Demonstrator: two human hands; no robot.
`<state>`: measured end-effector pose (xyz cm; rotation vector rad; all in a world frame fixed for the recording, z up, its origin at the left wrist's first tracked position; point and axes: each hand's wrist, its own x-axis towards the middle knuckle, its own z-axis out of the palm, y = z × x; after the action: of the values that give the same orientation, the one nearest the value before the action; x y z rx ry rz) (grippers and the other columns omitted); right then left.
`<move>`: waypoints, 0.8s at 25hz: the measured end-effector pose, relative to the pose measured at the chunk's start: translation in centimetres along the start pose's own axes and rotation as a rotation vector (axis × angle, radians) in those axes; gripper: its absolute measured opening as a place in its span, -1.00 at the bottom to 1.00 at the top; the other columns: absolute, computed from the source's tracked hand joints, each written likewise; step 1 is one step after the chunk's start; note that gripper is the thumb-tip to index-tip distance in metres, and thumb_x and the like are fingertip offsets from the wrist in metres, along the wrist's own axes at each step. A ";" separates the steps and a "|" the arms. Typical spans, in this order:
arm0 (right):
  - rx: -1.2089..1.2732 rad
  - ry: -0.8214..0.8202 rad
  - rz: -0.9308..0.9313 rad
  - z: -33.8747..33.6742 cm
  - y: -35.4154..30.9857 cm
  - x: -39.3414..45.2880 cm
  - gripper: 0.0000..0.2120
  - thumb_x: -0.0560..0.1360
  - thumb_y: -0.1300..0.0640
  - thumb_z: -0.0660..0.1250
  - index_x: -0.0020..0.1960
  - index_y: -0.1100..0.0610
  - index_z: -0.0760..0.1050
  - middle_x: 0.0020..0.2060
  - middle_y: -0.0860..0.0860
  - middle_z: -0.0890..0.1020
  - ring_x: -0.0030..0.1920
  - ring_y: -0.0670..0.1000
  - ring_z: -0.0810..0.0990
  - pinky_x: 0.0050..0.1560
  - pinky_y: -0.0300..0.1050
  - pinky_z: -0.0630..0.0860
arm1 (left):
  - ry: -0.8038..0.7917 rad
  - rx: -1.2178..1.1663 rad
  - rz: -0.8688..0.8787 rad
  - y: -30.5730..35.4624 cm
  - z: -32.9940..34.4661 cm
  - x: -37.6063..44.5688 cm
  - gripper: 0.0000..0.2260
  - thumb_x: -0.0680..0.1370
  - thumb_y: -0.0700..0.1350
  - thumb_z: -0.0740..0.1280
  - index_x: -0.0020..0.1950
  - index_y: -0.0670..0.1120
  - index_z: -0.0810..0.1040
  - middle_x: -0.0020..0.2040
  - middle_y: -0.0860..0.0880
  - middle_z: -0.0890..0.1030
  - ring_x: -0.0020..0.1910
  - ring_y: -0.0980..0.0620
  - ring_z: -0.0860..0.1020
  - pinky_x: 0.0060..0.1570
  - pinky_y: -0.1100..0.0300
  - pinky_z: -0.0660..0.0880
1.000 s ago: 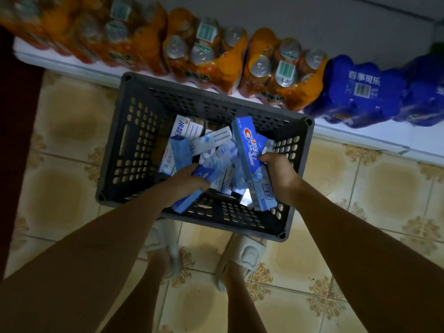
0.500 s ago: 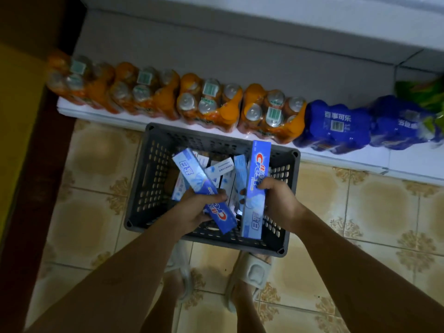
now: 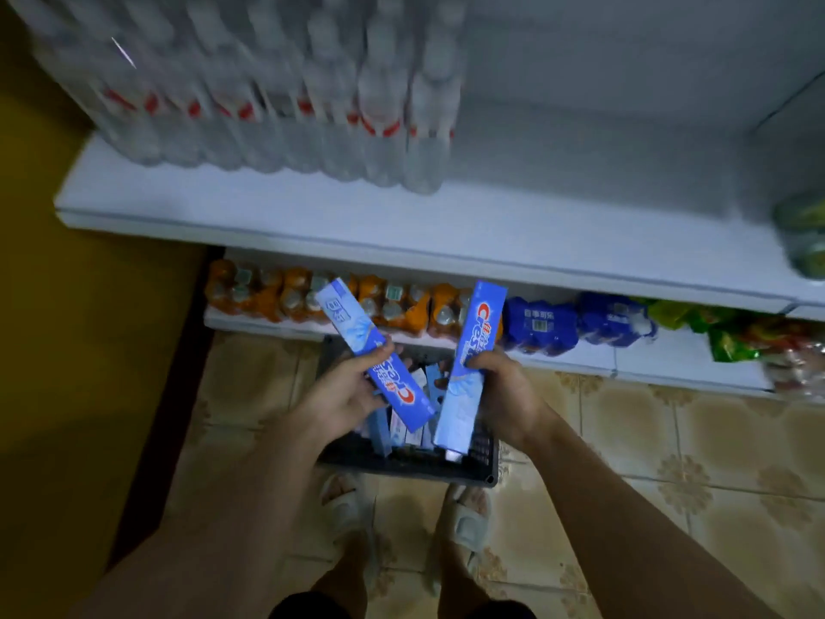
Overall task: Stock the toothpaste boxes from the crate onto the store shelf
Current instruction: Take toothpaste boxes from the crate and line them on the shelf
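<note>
Your left hand grips a blue toothpaste box, fingers curled round its middle, the box slanting from upper left to lower right at the centre of the frame. Your right hand grips a second box about midway along, and this one stands nearly upright, leaning a little to the right at its top. The two boxes are apart at the top and come close together at their lower ends, though whether they touch there you cannot tell.

Both boxes are held above the dark crate, which sits on the tiled floor just in front of your sandalled feet. More toothpaste boxes lie inside it, partly hidden by your hands.

Across the middle of the frame runs a white shelf; its right half is bare, and blurred water bottles with red bands stand on its left part. Below it, a lower shelf carries packs of orange bottles, then blue packs, then green and mixed packs towards the right edge. A yellow surface fills the left side of the frame.
</note>
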<state>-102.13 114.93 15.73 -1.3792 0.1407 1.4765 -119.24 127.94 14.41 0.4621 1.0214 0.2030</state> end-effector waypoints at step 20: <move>-0.672 0.031 -0.738 20.5 -24.4 -24.8 -0.66 0.38 0.16 0.56 0.05 0.16 0.50 -0.19 0.12 0.69 -0.28 0.06 0.66 -0.20 -0.06 0.65 | -0.267 0.748 0.481 27.3 11.3 -24.6 -0.57 0.55 -0.08 0.41 0.36 0.02 0.34 -0.14 -0.06 0.60 -0.38 0.02 0.62 -0.36 0.06 0.59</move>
<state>-103.55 124.96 54.78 -1.7137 -0.8331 0.8860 -120.80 139.83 50.93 1.3826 0.6822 0.1746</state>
